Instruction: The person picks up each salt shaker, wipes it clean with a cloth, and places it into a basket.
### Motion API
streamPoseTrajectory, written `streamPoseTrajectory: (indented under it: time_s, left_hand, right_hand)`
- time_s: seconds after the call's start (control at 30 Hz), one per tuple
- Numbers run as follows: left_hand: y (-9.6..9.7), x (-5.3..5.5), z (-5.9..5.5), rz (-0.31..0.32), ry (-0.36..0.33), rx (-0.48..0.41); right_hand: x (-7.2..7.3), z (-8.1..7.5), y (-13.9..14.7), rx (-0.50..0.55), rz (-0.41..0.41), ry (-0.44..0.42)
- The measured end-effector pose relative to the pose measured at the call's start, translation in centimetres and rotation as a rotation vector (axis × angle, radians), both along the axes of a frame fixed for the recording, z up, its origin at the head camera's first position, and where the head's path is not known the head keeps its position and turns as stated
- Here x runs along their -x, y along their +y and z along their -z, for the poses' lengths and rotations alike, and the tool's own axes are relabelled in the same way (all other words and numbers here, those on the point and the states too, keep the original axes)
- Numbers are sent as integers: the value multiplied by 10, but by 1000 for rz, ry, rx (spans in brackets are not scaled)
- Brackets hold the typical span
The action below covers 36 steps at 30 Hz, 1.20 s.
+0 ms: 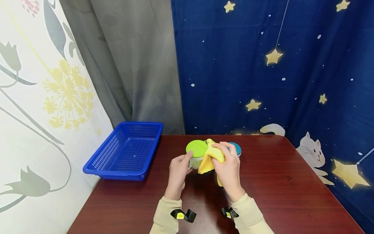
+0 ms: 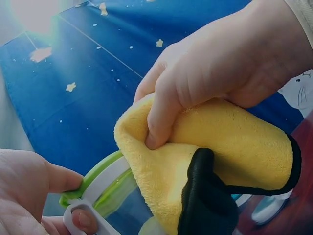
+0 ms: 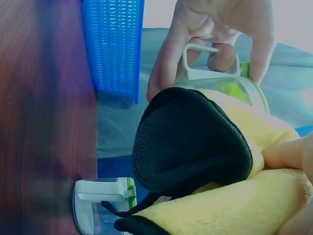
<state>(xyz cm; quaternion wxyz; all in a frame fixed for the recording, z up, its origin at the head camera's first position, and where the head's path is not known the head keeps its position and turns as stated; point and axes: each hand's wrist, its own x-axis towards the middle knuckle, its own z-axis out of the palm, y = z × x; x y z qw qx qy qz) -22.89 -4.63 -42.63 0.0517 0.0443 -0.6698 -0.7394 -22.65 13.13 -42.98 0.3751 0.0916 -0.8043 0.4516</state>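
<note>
My left hand grips a clear container by its white handle, a fingertip showing through the loop. Its thumb presses the rim of the green lid. A yellow cloth with black edging is pinched and bunched in my right hand. The cloth lies against the container's right side and covers part of it. Its dark underside faces the right wrist camera. Behind the right hand, a container with a blue lid is partly hidden.
Another clear container with a white handle and green lid stands on the table in the right wrist view. A blue plastic basket sits at the table's left. The dark red wooden table reaches back to grey and blue curtains.
</note>
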Motion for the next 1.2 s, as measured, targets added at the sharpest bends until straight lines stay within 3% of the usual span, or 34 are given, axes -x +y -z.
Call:
streamPoseTrajectory:
  time_s: [0.17, 0.43, 0.63, 0.73, 1.2]
  left_hand:
    - [1, 0, -1, -53, 12, 27]
    - [-2, -1, -6, -92, 31, 19]
    - [-7, -4, -6, -66, 42, -10]
    - [-8, -5, -4, -60, 38, -18]
    - [-5, -5, 3, -63, 48, -115]
  right_hand:
    - [-1, -2, -1, 39, 40, -19]
    - [5, 6, -4, 20, 32, 42]
    - [14, 25, 0, -32, 63, -119]
    - [14, 31, 1, -34, 59, -156]
    - [6, 23, -5, 108, 116, -226]
